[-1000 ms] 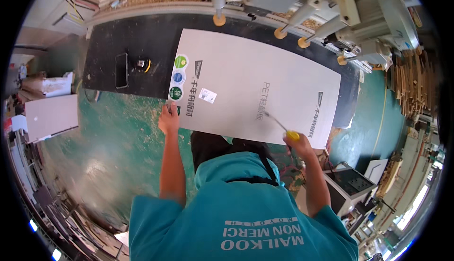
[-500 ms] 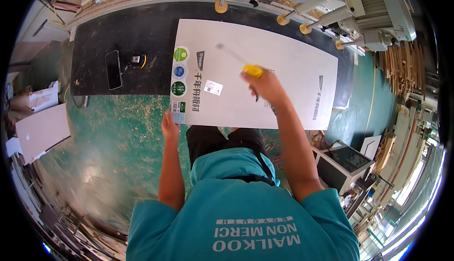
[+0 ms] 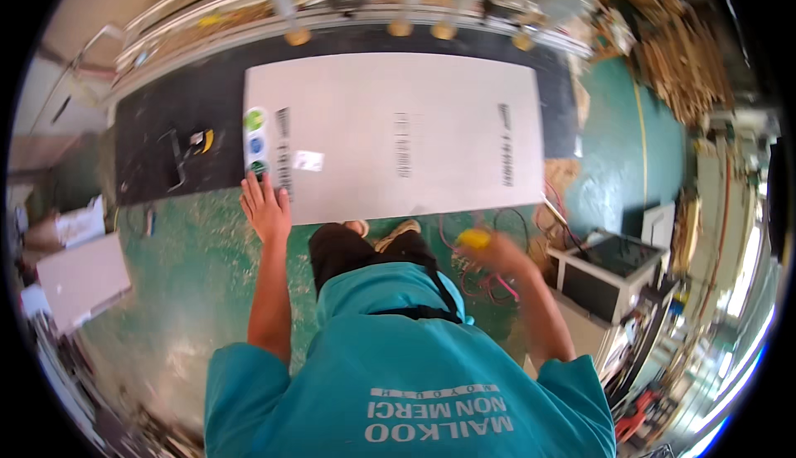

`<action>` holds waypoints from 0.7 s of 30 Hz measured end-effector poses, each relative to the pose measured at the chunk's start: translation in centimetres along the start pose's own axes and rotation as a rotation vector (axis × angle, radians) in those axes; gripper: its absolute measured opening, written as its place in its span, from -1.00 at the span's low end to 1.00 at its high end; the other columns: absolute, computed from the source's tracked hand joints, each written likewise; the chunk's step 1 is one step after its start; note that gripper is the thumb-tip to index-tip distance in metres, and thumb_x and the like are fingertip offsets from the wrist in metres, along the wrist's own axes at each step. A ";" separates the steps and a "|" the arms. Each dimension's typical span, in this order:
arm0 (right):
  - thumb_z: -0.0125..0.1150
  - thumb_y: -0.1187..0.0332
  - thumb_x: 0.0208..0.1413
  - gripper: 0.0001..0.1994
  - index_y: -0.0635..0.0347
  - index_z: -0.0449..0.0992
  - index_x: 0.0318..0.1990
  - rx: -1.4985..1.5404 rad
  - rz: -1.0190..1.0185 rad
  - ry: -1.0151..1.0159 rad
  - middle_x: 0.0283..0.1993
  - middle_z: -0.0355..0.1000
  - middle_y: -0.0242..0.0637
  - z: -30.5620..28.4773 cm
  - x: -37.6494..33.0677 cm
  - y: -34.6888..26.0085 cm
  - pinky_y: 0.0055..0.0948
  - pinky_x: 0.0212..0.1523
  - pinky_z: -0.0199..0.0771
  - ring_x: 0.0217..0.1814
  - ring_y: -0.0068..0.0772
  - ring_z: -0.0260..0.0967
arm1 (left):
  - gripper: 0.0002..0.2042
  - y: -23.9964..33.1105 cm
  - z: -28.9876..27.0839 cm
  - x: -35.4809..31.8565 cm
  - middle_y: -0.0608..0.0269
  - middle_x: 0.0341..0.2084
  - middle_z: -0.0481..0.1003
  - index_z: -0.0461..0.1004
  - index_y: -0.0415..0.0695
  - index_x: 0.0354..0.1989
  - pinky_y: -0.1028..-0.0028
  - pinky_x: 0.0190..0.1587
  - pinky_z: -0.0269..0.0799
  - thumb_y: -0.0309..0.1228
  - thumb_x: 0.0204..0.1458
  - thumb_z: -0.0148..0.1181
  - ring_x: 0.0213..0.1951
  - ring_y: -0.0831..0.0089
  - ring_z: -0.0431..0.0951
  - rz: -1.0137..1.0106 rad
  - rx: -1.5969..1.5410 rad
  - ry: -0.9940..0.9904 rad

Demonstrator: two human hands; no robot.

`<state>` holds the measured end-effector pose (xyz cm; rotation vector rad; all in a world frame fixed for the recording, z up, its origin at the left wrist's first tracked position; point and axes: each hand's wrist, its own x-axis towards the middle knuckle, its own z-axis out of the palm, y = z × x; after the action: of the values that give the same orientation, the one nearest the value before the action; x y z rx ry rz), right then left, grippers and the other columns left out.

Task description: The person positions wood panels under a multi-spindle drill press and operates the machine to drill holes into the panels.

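Note:
A large white panel [image 3: 356,143] lies across a black bench surface [image 3: 178,106], its near edge overhanging toward me. My left hand [image 3: 267,211] rests flat on the panel's near left corner, fingers spread, just below a column of round stickers [image 3: 256,145]. A small white label [image 3: 308,160] is stuck nearby. Off the panel's near edge, at the right, my right hand [image 3: 507,256] is closed round a yellow-handled tool [image 3: 475,238]. Motion smears this hand, and the tool's thin shaft and tip are too blurred to make out its kind.
A yellow-and-black tape measure [image 3: 201,141] and a dark phone [image 3: 174,159] lie left on the bench. Round-footed clamps [image 3: 400,27] line the far edge. At right stand a screen cabinet [image 3: 609,271] and stacked wood strips [image 3: 680,60]; hoses [image 3: 497,285] lie on the floor.
My right hand has swung from above the panel to beyond its near edge, still with the yellow-handled tool. My left hand has gone from gripping the corner edge to lying flat. The view has shifted.

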<state>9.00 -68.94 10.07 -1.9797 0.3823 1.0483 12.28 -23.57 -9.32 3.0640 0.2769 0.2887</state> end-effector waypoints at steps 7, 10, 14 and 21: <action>0.21 0.00 0.14 -0.60 0.19 0.54 -0.14 0.124 0.309 0.532 -0.52 0.50 -0.21 -6.7 -5.8 17.2 -0.26 -0.45 0.43 -0.54 -0.27 0.47 | -0.34 22.3 -0.6 -3.6 0.10 0.46 -0.05 0.09 -0.07 0.42 -0.03 0.44 -0.31 -0.03 0.19 -0.03 0.47 0.09 -0.12 0.465 -0.063 -0.233; 0.24 0.06 0.14 -0.64 0.20 0.53 -0.15 0.298 0.258 0.740 -0.51 0.48 -0.29 -6.8 -8.7 23.5 -0.35 -0.49 0.40 -0.53 -0.44 0.45 | -0.31 31.6 -2.7 -6.0 0.11 0.45 -0.02 0.17 0.00 0.39 -0.05 0.44 -0.32 0.02 0.10 0.09 0.47 0.10 -0.12 0.869 -0.274 -0.385; 0.24 0.19 0.18 -0.71 0.20 0.49 -0.10 0.491 0.105 0.684 -0.48 0.43 -0.38 -4.1 -9.8 23.1 -0.46 -0.49 0.32 -0.53 -0.55 0.36 | -0.28 40.6 -5.4 -9.1 0.04 0.43 0.01 0.18 0.03 0.38 0.12 0.46 -0.21 0.00 0.03 0.19 0.48 0.07 -0.15 1.166 -0.362 -1.018; 0.16 0.19 0.23 -0.52 0.26 0.30 0.21 0.335 -0.361 1.092 0.05 0.37 0.01 -0.1 -5.2 15.7 -0.19 0.14 0.33 0.13 -0.06 0.34 | -0.05 45.6 -8.9 -16.6 -0.10 0.30 0.12 -0.20 -0.23 0.44 0.29 0.34 0.11 -0.30 -0.02 0.34 0.31 0.16 0.20 0.883 -1.529 -0.996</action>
<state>-3.41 -79.03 5.78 -2.0318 0.6732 -0.3830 2.46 -71.09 -0.51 1.3170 -0.8844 -0.6744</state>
